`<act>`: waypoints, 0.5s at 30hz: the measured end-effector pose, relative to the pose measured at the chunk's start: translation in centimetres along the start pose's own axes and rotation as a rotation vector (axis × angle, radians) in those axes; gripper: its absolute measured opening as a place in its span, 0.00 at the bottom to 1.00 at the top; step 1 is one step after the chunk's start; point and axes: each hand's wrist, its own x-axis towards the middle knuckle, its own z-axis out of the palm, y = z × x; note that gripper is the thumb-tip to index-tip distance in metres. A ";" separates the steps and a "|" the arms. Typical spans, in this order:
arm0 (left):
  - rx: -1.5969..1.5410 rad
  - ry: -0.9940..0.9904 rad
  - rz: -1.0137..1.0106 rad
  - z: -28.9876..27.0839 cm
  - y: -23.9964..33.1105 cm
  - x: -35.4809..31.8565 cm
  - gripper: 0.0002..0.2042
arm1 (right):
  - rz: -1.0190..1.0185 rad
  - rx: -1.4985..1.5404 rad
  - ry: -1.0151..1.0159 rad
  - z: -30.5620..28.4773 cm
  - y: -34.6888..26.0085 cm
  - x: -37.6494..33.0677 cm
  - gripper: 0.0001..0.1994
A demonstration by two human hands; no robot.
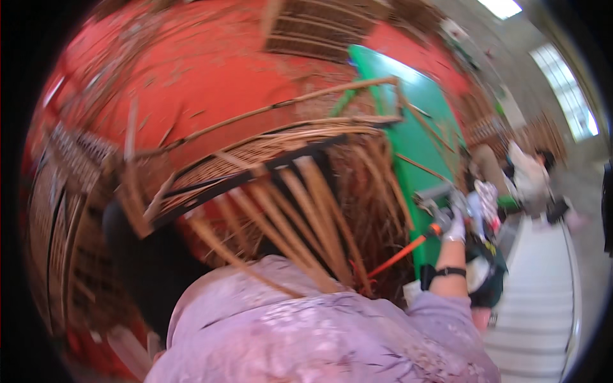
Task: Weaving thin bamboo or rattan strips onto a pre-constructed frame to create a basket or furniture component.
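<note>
My right hand point(456, 223), in a pale glove with a dark strap at the wrist, reaches out over the green board's right edge. Its fingers look closed round a grey air staple gun point(433, 193), somewhat blurred, with an orange hose point(399, 256) running from it toward my lap. Across my legs rests a woven wicker panel point(255, 150) in a wooden frame with a dark strip along its near side. Several loose flat strips point(300, 217) fan from that strip toward my body. My left hand is not in view.
A green board point(415, 96) stands right of the wicker. Woven panels point(316, 32) lie on the red floor point(211, 70) among scraps, and more woven work point(60, 210) is at the left. At the right, another person point(530, 172) sits beyond a ribbed pale strip point(533, 287).
</note>
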 end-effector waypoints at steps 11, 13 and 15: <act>-0.130 0.181 0.257 5.5 17.2 -3.7 0.15 | 0.208 -0.308 0.069 -12.2 -3.6 9.6 0.28; -0.153 0.222 0.288 5.7 16.5 -4.2 0.16 | 0.183 -0.354 0.075 -9.8 -3.4 10.8 0.27; -0.154 0.191 0.262 4.9 15.3 -4.1 0.17 | 0.150 -0.429 0.074 -8.9 -4.0 11.7 0.27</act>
